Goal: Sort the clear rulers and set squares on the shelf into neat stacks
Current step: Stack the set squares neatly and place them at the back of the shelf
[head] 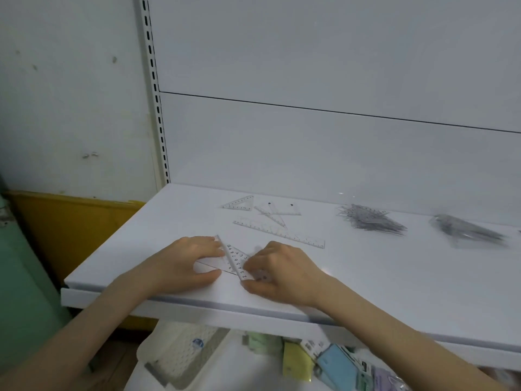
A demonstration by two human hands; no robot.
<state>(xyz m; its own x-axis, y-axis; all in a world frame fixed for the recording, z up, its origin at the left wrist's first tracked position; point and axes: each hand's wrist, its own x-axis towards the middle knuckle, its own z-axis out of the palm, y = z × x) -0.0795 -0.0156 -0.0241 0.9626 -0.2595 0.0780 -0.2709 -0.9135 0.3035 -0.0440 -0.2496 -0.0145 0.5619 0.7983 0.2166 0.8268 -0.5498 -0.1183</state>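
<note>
So the setup was a plain white shelf (366, 277) with a white back panel and a slotted upright at the left corner, nothing fancy. Both hands were down at the front edge, working on a clear set square (235, 259). It could honestly have been a couple of them lying on top of each other; the plastic is see-through and the view was too soft to tell. The left hand (186, 263) had its fingertips curled against the piece's left edge with the thumb tucked in below, and the right hand (279, 270) was pinching the lower right end between thumb and bent fingers. My guess is the two-sided hold was about squaring the edges up so the piece sat flush before going onto a stack. Further back, a long ruler (279, 232) lay flat on its own, with two loose set squares (239, 203) just behind it, one overlapping another ruler-ish piece. Those looked like the unsorted leftovers. Off to the right, well apart from the hands, were two greyish heaps (372, 220) of clear pieces, fanned out rather than tidy, so I'd say the sorting was nowhere near done. Under the shelf you could see a white basket (180, 351) and some pastel packets.
</note>
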